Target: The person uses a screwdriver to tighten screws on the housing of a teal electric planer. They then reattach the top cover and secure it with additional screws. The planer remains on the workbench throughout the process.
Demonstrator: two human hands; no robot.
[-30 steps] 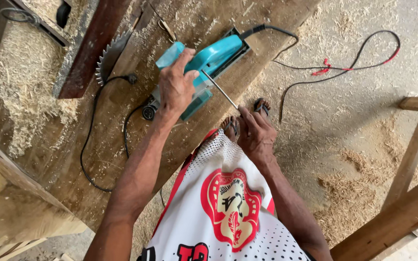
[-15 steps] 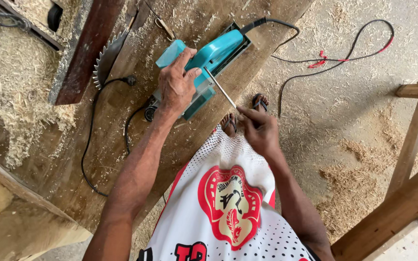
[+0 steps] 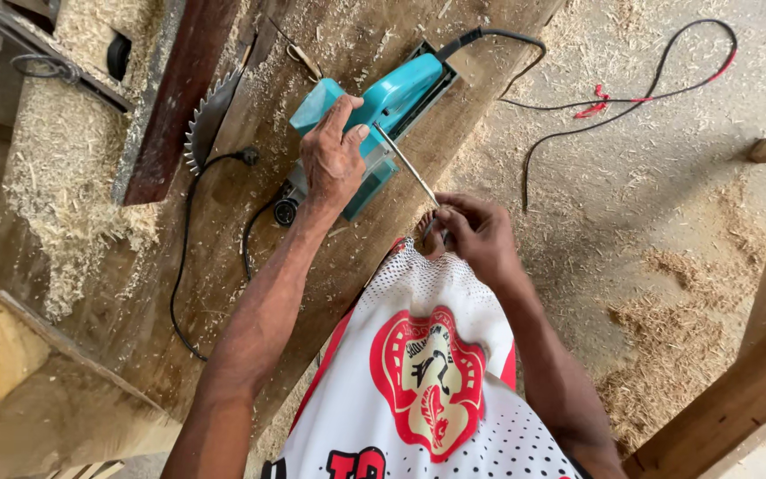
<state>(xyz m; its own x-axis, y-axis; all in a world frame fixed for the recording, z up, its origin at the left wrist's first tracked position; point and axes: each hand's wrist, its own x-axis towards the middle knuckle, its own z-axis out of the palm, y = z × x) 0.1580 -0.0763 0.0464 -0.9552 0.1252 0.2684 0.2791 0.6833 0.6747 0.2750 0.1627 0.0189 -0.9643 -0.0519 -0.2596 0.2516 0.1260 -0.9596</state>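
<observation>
- The teal electric hand planer lies on the sawdust-strewn wooden table, its long axis running diagonally, cord end pointing up-right.
- The left hand rests on the planer's near end, fingers curled loosely over the body.
- The right hand, just below-right of the planer, pinches a thin metal rod-like tool between closed fingers; the rod slants up-left, its tip touching the planer's side.
- A circular saw blade stands left of the planer, beside a dark red-brown beam.
- A black power cord trails right of the planer across the floor.
</observation>
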